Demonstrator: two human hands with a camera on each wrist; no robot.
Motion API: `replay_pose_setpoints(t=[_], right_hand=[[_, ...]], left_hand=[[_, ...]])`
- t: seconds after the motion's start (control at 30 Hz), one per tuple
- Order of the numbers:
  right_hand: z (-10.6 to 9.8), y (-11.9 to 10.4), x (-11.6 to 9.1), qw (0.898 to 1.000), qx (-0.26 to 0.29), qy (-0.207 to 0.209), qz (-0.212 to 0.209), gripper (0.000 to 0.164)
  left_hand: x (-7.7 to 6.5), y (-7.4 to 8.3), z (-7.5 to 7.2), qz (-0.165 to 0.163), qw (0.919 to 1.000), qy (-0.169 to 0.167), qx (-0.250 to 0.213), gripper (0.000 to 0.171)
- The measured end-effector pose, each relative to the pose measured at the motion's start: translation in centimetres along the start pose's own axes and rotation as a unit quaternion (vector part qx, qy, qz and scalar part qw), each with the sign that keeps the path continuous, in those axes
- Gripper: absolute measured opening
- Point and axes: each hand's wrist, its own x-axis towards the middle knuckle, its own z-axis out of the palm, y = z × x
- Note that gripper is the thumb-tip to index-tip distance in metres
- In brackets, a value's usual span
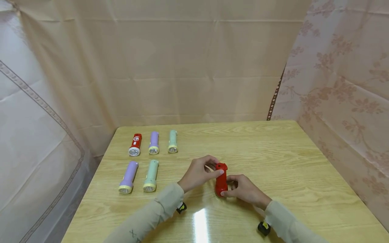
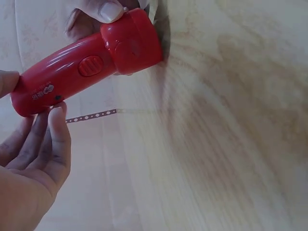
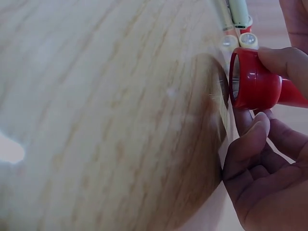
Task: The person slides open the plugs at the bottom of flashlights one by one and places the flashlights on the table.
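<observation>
Both hands are on a red flashlight [image 1: 221, 180], held upright with its wide lamp end down, close over the table. My left hand [image 1: 199, 172] pinches the narrow tail end between thumb and fingers. Lower down, my right hand [image 1: 247, 191] grips the lamp end; its thumb lies on the near side. A ribbed slide switch [image 2: 90, 66] shows on the body in the left wrist view. In the right wrist view the lamp end [image 3: 262, 79] has its open rim facing the tabletop.
On the left of the wooden table [image 1: 258, 145], several flashlights lie in two rows: red-and-white [image 1: 136, 141], purple [image 1: 154, 141] and green [image 1: 173, 140] behind, purple [image 1: 129, 173] and green [image 1: 151, 173] in front. Beige cloth [image 1: 194, 67] hangs behind the table.
</observation>
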Motion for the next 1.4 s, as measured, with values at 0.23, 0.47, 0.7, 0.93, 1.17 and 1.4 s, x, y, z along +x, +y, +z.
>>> replay_pose_setpoints(t=[0.23,0.47,0.7,0.93,1.17,1.4], right_hand=[[0.3,-0.2,-0.2,1.000,0.010,0.016,0.006,0.046],[0.7,-0.2,-0.4,0.999,0.000,0.030,-0.012,0.058],[0.7,-0.3,-0.4,1.000,-0.004,0.006,-0.025,0.058],[0.2,-0.5,-0.5,0.999,0.000,-0.020,-0.026,0.044],[-0.2,-0.2,-0.5,1.000,0.002,-0.009,-0.021,0.039],[0.2,0.2,-0.3,1.000,0.005,-0.005,-0.012,0.042]], left_hand=[[-0.5,0.1,0.1,0.039,0.9990,-0.016,0.009,0.025],[-1.0,0.2,0.3,0.065,0.9967,-0.048,-0.005,0.026],[-1.2,0.3,0.4,0.080,0.9949,-0.061,0.009,0.027],[-1.4,0.0,0.6,0.075,0.9949,-0.067,-0.004,0.029],[-1.1,0.2,0.4,0.064,0.9951,-0.076,-0.008,0.020],[-1.3,0.0,0.1,0.034,0.9953,-0.087,-0.028,0.021]])
